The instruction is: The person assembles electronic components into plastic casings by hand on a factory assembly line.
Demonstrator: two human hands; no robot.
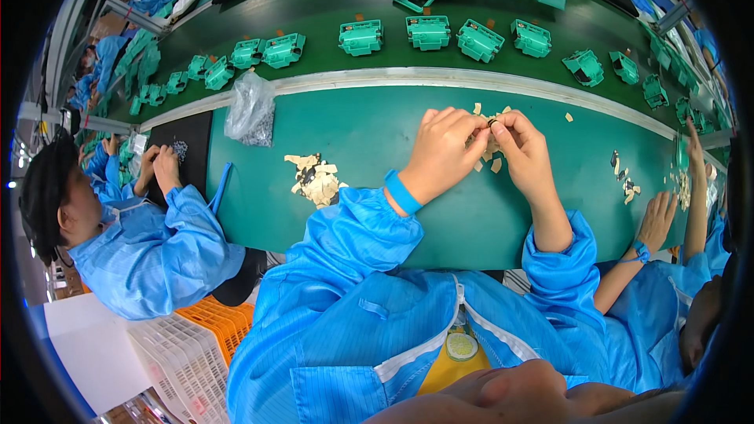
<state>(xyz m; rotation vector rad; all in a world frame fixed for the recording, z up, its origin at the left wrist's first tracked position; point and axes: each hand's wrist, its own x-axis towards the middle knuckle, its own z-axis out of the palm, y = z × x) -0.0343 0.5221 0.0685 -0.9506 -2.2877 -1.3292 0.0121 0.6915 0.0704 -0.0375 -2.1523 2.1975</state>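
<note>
Green bench (377, 141); left hand (444, 149), right hand (522, 149) pinch small part, mostly hidden.

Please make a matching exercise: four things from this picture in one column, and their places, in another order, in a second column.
Things:
1. clear plastic bag of small dark parts
2. pile of beige paper scraps
3. row of green plastic housings
4. blue wristband

Places:
A. on the dark green conveyor belt beyond the metal rail
B. on the person's left wrist
C. on the teal table, left of the left hand
D. at the table's far left edge, beside the rail

Pairs: 1-D, 2-C, 3-A, 4-B
</note>
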